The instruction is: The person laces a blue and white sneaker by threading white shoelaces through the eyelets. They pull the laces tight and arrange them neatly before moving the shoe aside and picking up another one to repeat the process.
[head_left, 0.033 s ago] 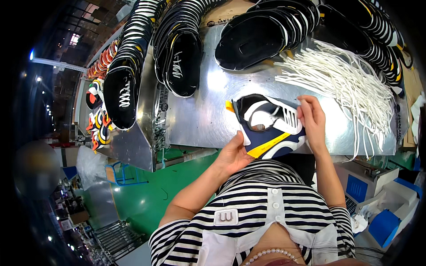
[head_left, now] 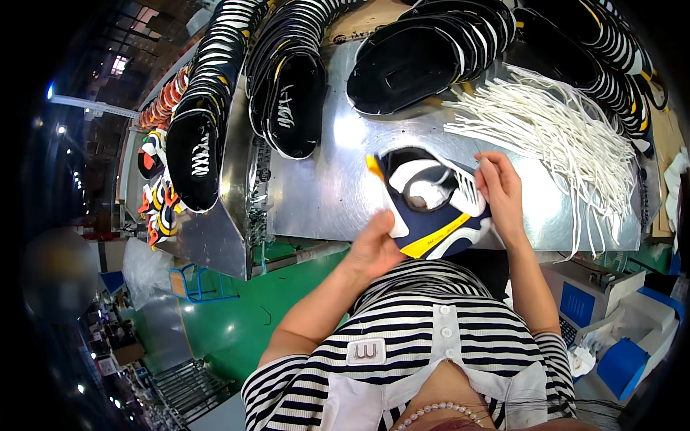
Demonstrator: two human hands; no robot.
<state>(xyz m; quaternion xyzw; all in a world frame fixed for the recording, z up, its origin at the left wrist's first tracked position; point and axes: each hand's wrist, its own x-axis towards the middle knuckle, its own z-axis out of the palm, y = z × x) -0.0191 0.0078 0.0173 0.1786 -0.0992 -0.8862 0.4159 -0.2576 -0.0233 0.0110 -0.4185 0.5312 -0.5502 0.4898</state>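
Note:
A navy, white and yellow shoe upper [head_left: 438, 215] is held just above the front edge of the metal table, its opening facing up. My left hand [head_left: 375, 243] grips it by the lower heel side, with the thumb on top. White lace rows [head_left: 466, 191] cross its throat. At the far end of these rows my right hand [head_left: 501, 188] has its fingers closed in a pinch against the upper's edge; what lies between the fingertips is hidden. Part of the upper is blurred around its opening.
A heap of white shoelaces [head_left: 553, 144] lies on the metal table [head_left: 316, 205] to the right. Rows of nested black-lined uppers [head_left: 295, 100] stand along the back and left, with another stack [head_left: 406, 65] behind the held one. A blue stool [head_left: 198, 282] stands on the green floor at lower left.
The shoe upper has tilted and shifted slightly left, and its edges are now blurred. My right hand has moved a little left with it; my left hand keeps its grip.

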